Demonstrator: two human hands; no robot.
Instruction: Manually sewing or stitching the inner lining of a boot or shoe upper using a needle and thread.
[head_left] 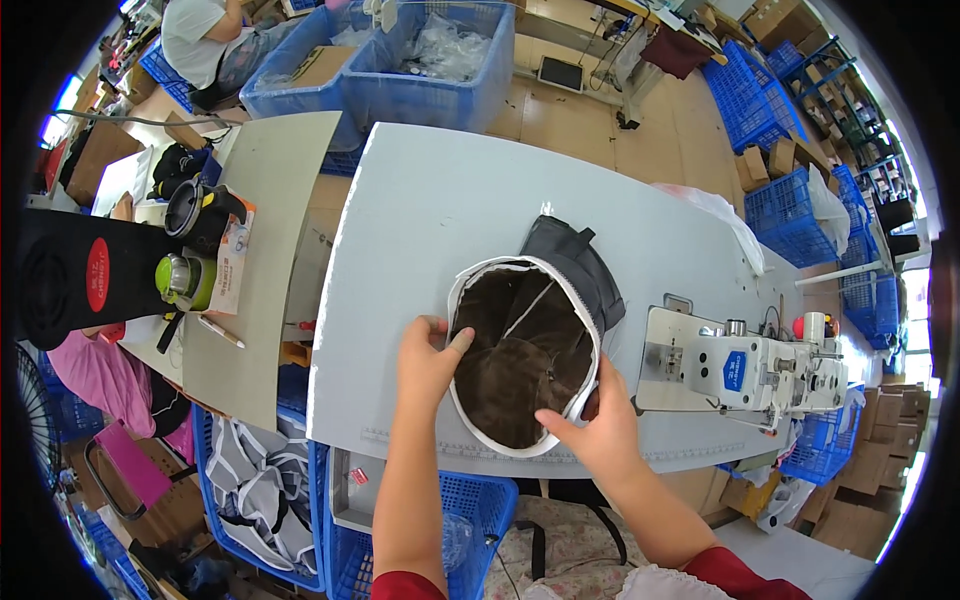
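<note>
A round sewn fabric piece, like an open pouch (pixel 520 390), rests on the grey sewing table. It has a dark brown fuzzy lining, a white edging round its mouth and a black outer panel with a small loop at the far side. My left hand (pixel 428 362) grips its left rim, thumb over the edging and fingers outside. At the lower right rim my right hand (pixel 597 425) holds on, its thumb on the lining and its other fingers partly hidden behind the edge. The mouth is spread wide between both hands.
A white sewing machine (pixel 745 368) stands right of the pouch. Blue crates (pixel 430 90) with plastic bags are beyond the table. A blue basket (pixel 215 500) of grey, white-edged pieces stands lower left. On the left side table (pixel 265 250) are a green-lidded container (pixel 183 280) and a pen.
</note>
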